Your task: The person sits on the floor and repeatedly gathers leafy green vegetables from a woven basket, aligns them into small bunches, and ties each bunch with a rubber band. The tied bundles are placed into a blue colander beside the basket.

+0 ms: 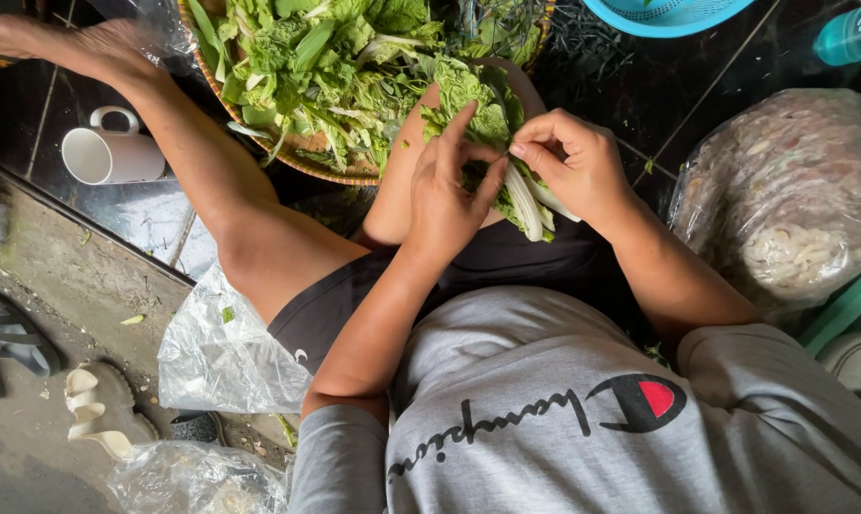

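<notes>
Over my lap, my left hand (447,195) and right hand (571,164) together pinch the leafy green stalk (526,202); I tear close to the white stem.

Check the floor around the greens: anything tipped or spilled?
Yes. The white mug lies on its side on the dark tiles, left of the basket. Green scraps litter the concrete. Both hands hold a leafy stalk.

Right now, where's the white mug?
In the head view, the white mug lies on its side at upper left on the dark floor, left of the woven basket of greens.
</notes>
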